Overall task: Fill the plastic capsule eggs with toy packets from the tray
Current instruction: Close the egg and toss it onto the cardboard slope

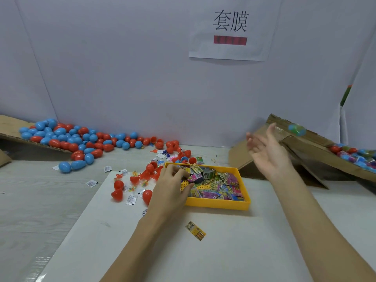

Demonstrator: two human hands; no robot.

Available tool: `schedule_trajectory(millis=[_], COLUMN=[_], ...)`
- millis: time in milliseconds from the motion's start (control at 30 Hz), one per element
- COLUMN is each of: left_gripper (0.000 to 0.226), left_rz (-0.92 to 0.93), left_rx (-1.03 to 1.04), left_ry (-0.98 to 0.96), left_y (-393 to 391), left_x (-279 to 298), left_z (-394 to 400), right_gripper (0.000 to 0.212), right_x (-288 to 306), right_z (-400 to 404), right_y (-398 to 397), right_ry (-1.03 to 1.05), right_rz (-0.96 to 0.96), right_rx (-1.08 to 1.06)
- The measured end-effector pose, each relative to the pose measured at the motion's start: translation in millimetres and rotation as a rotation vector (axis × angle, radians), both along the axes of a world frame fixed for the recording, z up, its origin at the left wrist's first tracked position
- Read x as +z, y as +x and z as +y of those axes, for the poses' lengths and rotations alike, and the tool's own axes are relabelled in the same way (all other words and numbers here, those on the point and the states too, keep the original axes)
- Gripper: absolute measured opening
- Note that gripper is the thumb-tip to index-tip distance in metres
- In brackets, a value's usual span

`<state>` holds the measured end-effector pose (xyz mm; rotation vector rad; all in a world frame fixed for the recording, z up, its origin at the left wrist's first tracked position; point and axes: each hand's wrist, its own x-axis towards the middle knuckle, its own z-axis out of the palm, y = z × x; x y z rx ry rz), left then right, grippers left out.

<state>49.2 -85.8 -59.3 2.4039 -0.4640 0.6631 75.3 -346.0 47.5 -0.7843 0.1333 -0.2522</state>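
While the yellow rectangular plastic tray (218, 204) sits at the centre of the white work sheet (142, 251), its grid floor carries a loose heap of small printed toy packets (219, 185) in green, purple and yellow. Left hand (173, 190): lies over the tray's 9 o'clock wall, fingers curled down into the packets, thumb and fingertips closing on a purple packet (195, 178) at the near-left of the heap. Right hand (266, 151): raised at 2 o'clock from the tray, well clear of the table, palm up, fingers spread, nothing in it. Blurred blue-green capsule egg (297, 129): in the air just beyond the right fingertips, over the sloped brown cardboard chute (317, 147) at 3 o'clock. Filled multicoloured capsules (354, 155): gathered on the chute's lower end at the frame's right edge. Red and blue plastic capsule eggs (67, 137), closed: a large pile at 10 o'clock along the wall, partly on a cardboard flap (10, 125). Red capsule halves (140, 180), open: scattered at 9 o'clock just beside the tray, among small white sachets (131, 200) and tiny clear-bagged toys. One stray yellow-green packet (195, 231): flat on the sheet at 6 o'clock, apart from the tray. Paper sign with two printed characters (230, 27): fixed to the white wall at 12 o'clock.
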Motion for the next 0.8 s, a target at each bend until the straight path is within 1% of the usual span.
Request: schedule_trajectory(millis=[33, 133, 167, 233, 300, 367, 400, 467, 533, 567, 633, 700, 767, 800], left_gripper=[0.030, 0.032, 0.033, 0.036, 0.039, 0.043, 0.044, 0.043, 0.038, 0.037, 0.041, 0.047, 0.045, 0.041], left_rz=[0.008, 0.026, 0.036, 0.044, 0.032, 0.019, 0.028, 0.063, 0.058, 0.058, 0.141, 0.279, 0.354, 0.346], left_rx=[-0.002, -0.012, -0.015, -0.006, 0.035, 0.057, 0.055, 0.082, 0.211, 0.308, 0.558, 0.779, 0.870, 0.875], left_ry=[-0.002, -0.010, -0.011, 0.022, 0.142, 0.242, 0.246, 0.195, 0.190, 0.238, 0.398, 0.560, 0.614, 0.612], left_y=[1, 2, 1, -1, 0, 6, 12, 27, 51, 65, 91, 108, 114, 115], left_x=[0, 1, 2, 4, 5, 7, 10, 19, 30, 35, 41, 39, 26, 18], left_z=[0, 0, 0, 0, -1, 1, 6, 22, 53, 73, 119, 163, 197, 208], right_gripper=[0.059, 0.034, 0.029, 0.025, 0.024, 0.024, 0.024, 0.025, 0.024, 0.024, 0.025, 0.025, 0.025, 0.025], right_x=[-11, -47, -58, -72, -79, -81, -82, -83, -85, -86, -87, -88, -90, -91], right_z=[5, 34, 45, 65, 76, 77, 76, 72, 70, 71, 73, 75, 75, 74], right_y=[0, -6, -9, -12, -12, -11, -9, -8, -6, -5, -3, -3, -3, -2], right_ry=[-0.059, -0.289, -0.363, -0.503, -0.632, -0.676, -0.669, -0.655, -0.659, -0.667, -0.691, -0.712, -0.727, -0.726], right_rz=[0.025, 0.076, 0.085, 0.089, 0.081, 0.070, 0.072, 0.083, 0.083, 0.079, 0.076, 0.077, 0.064, 0.056], right_rx=[0.043, 0.186, 0.222, 0.281, 0.323, 0.342, 0.343, 0.344, 0.343, 0.343, 0.348, 0.345, 0.339, 0.335])
